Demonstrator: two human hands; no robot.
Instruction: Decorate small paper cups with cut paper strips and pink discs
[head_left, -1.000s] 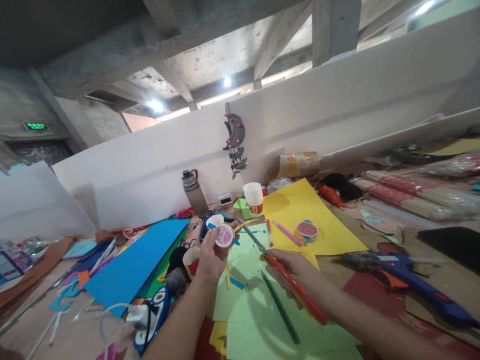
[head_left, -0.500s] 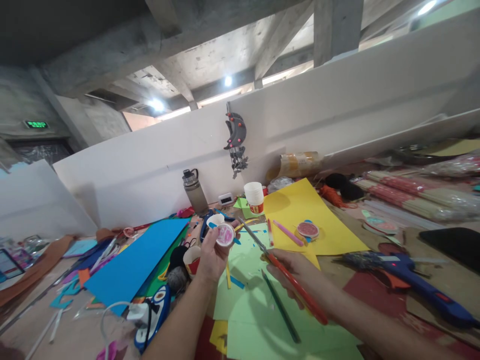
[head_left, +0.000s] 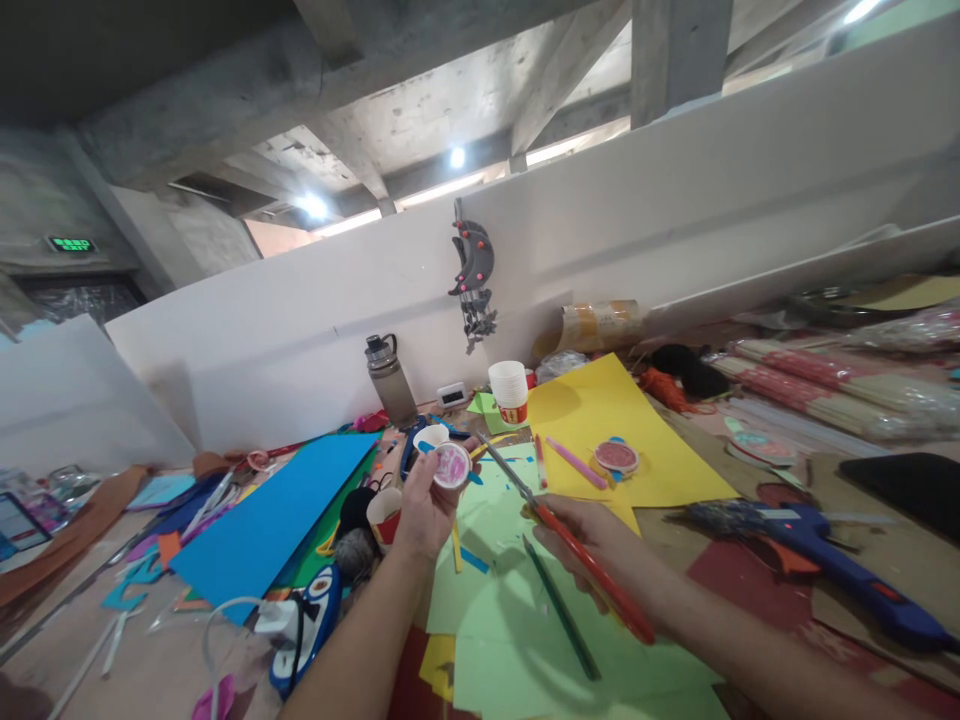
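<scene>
My left hand (head_left: pixel 429 505) is closed round a small round piece (head_left: pixel 452 466) with a white rim and a pink-purple face, which looks like a paper cup's bottom. Blue paper bits stick out at its sides. In my right hand (head_left: pixel 574 545) are scissors (head_left: pixel 592 570) with red handles, pointing up and left. Their blade tips come close to the fingers of my left hand and a yellow strip; whether they touch cannot be made out. Below the hands lies light green paper (head_left: pixel 517 640) with a dark green pencil (head_left: pixel 561 610) on it.
Yellow paper (head_left: pixel 675 470) carries a reddish disc (head_left: pixel 616 457) with blue tabs and a pink pen (head_left: pixel 576 463). Stacked paper cups (head_left: pixel 508 385) and a bottle (head_left: pixel 391 385) stand behind. A blue glue gun (head_left: pixel 825 560) lies right; blue paper (head_left: pixel 277 520) and a power strip (head_left: pixel 304 635) left.
Almost nothing differs. Both hands keep their hold on the round piece and the scissors, and the view has shifted very slightly.
</scene>
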